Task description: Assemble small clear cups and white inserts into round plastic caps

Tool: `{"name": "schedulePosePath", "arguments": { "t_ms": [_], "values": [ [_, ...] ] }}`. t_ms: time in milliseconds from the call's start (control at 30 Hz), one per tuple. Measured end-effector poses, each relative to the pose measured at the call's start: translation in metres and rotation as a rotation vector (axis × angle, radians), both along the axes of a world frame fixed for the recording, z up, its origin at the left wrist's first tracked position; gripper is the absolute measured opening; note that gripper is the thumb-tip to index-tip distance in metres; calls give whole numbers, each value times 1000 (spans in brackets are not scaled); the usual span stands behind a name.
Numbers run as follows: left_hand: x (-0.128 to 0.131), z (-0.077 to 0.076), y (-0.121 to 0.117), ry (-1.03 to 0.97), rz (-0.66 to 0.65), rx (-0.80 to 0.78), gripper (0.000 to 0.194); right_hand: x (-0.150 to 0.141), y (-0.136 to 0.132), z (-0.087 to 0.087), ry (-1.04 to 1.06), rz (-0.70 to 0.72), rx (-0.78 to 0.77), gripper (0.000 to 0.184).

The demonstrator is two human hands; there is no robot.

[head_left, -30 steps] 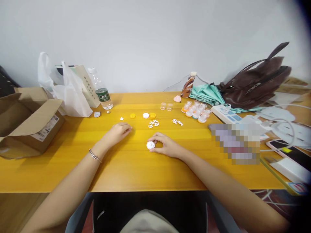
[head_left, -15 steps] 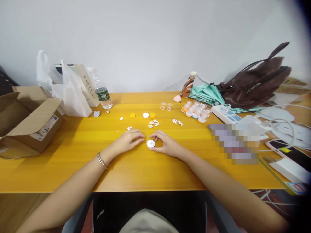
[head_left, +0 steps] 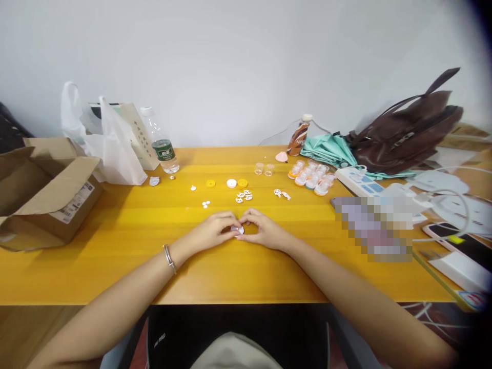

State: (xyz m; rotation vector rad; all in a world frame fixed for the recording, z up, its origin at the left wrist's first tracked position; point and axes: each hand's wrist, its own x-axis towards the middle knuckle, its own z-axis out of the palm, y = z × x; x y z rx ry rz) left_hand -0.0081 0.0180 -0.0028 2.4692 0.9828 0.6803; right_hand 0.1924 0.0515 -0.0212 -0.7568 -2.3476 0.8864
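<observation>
Across the worktop, left hand has slid over to meet the right hand, so it's two-handed on the white disc between them: right pinching its edge, left nearly closed, grip unclear. Tiny white dots sit beyond.

Small white, round, plastic-looking disc pinched between two sets of fingertips.
The disc sits at the meeting point of the left hand and the right hand, with the left fingers and thumb covering much of its left side and the right fingertips at its right; a pale, shiny sliver with a curved edge shows in the gap. It is near the middle of the yellow-brown wooden table, back from the front edge; whether it touches the wood or is held just above it cannot be told, nor its exact tilt, and its surface detail is too small to read.
</observation>
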Motion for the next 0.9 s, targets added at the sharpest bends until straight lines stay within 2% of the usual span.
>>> {"name": "schedulePosePath", "arguments": {
  "t_ms": [167, 400, 500, 600, 767, 900],
  "values": [
    [5, 0, 3, 66, 11, 33, 18, -1, 1, -1, 2, -7, -31, 22],
    [4, -5, 2, 346, 17, 422, 27, -1, 2, -3, 15, -5, -32, 24],
    [2, -6, 2, 412, -9, 503, 28, -1, 2, -3, 14, -7, -27, 25],
    [4, -6, 2, 391, -9, 505, 30, -1, 1, -3, 14, -11, -15, 23],
    [9, 0, 3, 251, -4, 352, 26, -1, 2, -2, -6, 1, -17, 18],
    [-6, 8, 11, 135, 69, 312, 22, -1, 2, -2, 0, 3, -56, 22]
  ]
}}
